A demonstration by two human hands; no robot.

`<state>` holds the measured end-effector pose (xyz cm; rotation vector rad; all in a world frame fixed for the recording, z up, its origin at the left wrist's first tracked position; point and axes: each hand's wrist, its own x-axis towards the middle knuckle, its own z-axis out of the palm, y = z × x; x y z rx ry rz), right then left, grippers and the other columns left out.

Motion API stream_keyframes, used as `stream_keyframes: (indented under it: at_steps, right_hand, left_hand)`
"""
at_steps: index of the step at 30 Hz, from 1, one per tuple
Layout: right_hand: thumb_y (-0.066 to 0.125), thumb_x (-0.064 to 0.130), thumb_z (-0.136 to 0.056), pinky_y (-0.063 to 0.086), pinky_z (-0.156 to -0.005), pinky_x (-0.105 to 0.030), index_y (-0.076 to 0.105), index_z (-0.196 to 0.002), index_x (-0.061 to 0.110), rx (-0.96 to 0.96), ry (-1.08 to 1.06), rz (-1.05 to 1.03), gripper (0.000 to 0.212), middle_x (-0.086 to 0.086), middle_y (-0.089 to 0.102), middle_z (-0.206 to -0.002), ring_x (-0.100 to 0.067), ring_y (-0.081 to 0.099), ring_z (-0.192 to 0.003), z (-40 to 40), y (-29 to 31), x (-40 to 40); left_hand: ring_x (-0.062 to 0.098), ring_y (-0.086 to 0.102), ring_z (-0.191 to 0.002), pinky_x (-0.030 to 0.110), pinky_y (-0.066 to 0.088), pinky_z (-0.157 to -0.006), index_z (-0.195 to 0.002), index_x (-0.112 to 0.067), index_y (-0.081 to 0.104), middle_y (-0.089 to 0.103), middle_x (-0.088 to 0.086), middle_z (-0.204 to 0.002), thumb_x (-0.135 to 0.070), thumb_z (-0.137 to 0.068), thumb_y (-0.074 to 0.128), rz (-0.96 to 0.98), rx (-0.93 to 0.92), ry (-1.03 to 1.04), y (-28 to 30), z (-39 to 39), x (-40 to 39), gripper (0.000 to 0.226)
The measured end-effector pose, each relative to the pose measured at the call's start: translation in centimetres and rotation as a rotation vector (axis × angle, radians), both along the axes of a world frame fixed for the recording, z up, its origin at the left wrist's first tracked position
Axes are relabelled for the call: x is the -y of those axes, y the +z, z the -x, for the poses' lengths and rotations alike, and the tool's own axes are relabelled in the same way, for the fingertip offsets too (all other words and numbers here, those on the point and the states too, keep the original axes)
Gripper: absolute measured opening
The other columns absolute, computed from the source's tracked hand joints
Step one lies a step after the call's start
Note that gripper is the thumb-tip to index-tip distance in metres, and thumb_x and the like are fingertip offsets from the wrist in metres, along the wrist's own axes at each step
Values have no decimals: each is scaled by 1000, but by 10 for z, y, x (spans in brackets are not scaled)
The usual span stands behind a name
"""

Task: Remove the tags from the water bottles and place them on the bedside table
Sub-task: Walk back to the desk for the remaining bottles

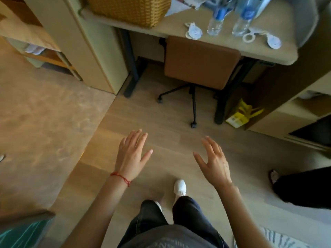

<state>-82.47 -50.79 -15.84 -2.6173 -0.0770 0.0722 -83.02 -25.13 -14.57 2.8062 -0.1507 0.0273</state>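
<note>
Two clear water bottles with blue labels stand on the beige table (232,56) at the top right: one bottle (215,22) on the left, the other bottle (242,20) to its right. A round white tag (194,32) on a cord lies left of them. A second white tag (273,42) with a cord ring lies to their right. My left hand (132,154) and my right hand (215,161) hover over the floor well short of the table, fingers straight and spread, holding nothing.
A brown office chair (200,63) on castors is pushed under the table. A woven yellow basket (130,9) sits on the table's left end. A yellow bag (240,115) lies on the floor by the right table leg. Another person's dark trouser leg (304,188) stands at the right.
</note>
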Motion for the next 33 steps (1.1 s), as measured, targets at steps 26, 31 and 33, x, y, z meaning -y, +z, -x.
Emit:
stream_keyframes:
  at_steps: [26, 31, 33]
  right_hand:
    - [57, 39, -88, 43, -96, -37, 42, -135, 15, 178, -174, -9, 55, -7, 41, -144, -23, 39, -131, -331, 18, 128]
    - [55, 41, -87, 41, -97, -36, 41, -136, 17, 218, -221, -8, 56, -7, 40, -144, -22, 37, -132, -400, 22, 138]
    - [55, 42, -87, 40, -97, -37, 42, -135, 18, 238, -243, -16, 55, -6, 40, -144, -22, 38, -131, -431, 29, 142]
  left_hand:
    - [37, 37, -131, 55, 36, -102, -129, -2, 48, 46, 20, -138, -29, -86, 61, 57, 107, -145, 33, -368, 141, 52]
    - [37, 37, -131, 54, 36, -103, -129, -1, 48, 46, 20, -137, -41, -87, 44, 120, 151, -165, 39, -449, 154, 58]
    - [36, 40, -129, 51, 36, -103, -129, 0, 47, 47, 20, -136, -44, -86, 39, 138, 169, -186, 43, -484, 157, 61]
